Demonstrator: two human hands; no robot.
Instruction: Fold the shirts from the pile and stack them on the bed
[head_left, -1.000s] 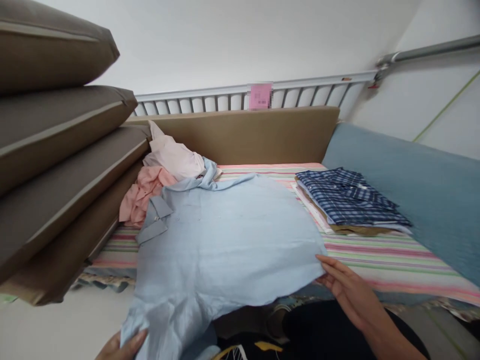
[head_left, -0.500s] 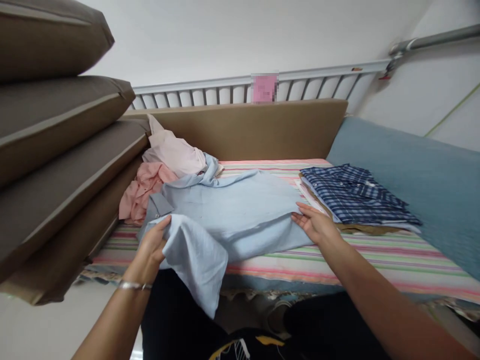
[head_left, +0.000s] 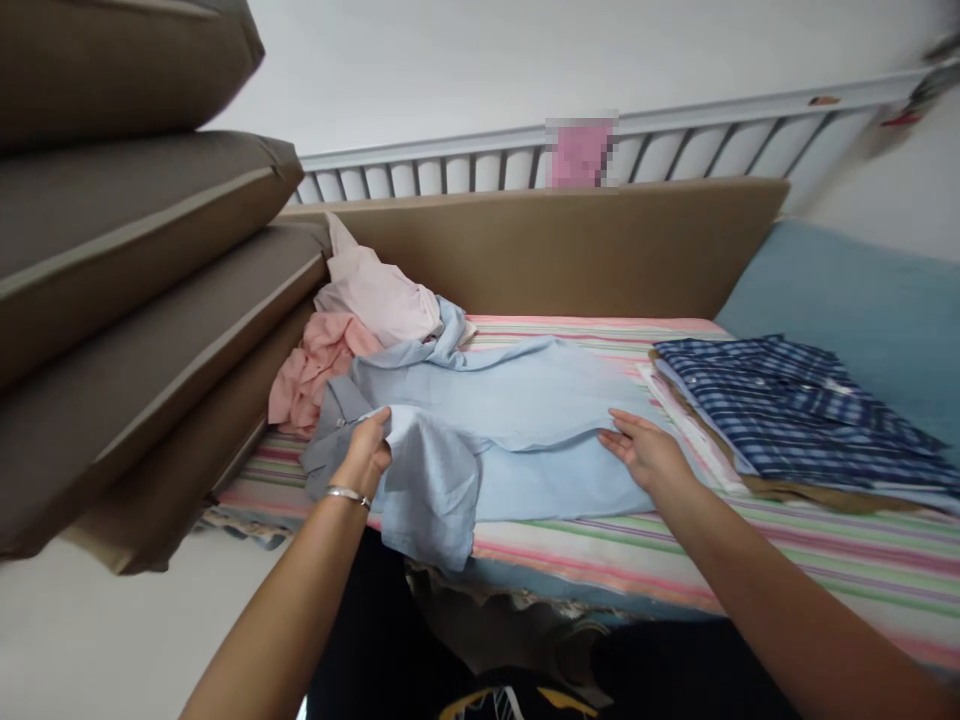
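A light blue shirt (head_left: 525, 400) lies spread across the striped sheet (head_left: 570, 545), its collar toward the left and a sleeve bunched at the back. My left hand (head_left: 367, 445) is closed on the shirt's front edge near the collar, and fabric drapes from it over the front of the bed. On the hem side, my right hand (head_left: 634, 445) pinches the edge of the same front panel between thumb and fingers. The panel is lifted a little, with the lower layer showing flat beneath it.
To the right sits a stack of folded clothes topped by a navy plaid shirt (head_left: 795, 410). Pink garments (head_left: 326, 365) and a pale pink one (head_left: 386, 300) lie heaped at left, beside piled brown cushions (head_left: 150, 230). A brown board (head_left: 555, 245) stands against the rail.
My left hand has moved right and slightly up with the shirt's edge, and the hanging fabric has risen. The right hand keeps its pinch. The view has shifted to the left.
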